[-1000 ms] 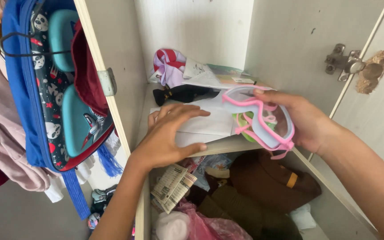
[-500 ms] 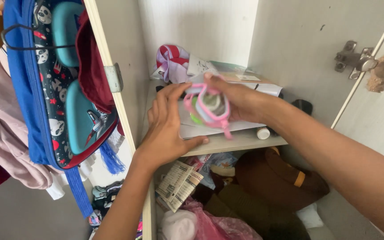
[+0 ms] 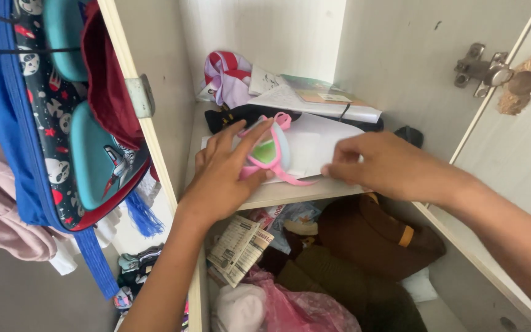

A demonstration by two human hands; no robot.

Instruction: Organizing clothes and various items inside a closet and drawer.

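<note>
Your left hand (image 3: pixel 219 178) lies over the pink-framed goggles (image 3: pixel 265 154), which sit on the white paper sheet (image 3: pixel 314 144) at the front of the wardrobe shelf (image 3: pixel 290 193). Your fingers are curled loosely round the goggles, thumb under the lower rim, pressing them onto the sheet. Your right hand (image 3: pixel 388 166) is just beside them; its fingers are pressed together, pinching the near edge of that same sheet.

The goggles look light. The frame seems stiff enough to hold its shape, while the pink strap trailing off to the right looks soft and floppy. The clear lens probably scratches and is likely slippery, so the frame rim or the nose bridge is the better place to hold. The sheet is thin and will crease or slide if you pull it.

Behind the sheet lies a flat stack of papers and booklets (image 3: pixel 321 101), white with a greenish cover on top, and a dark cloth (image 3: pixel 247 115) in front of a striped red, white and lilac garment (image 3: pixel 228 77). Below the shelf, a folded printed leaflet (image 3: pixel 239 248), cream with dense dark print, leans against a pink plastic bag (image 3: pixel 302 310) and brown clothing (image 3: pixel 370 237). A blue patterned backpack (image 3: pixel 62 123) hangs at your left.
</note>
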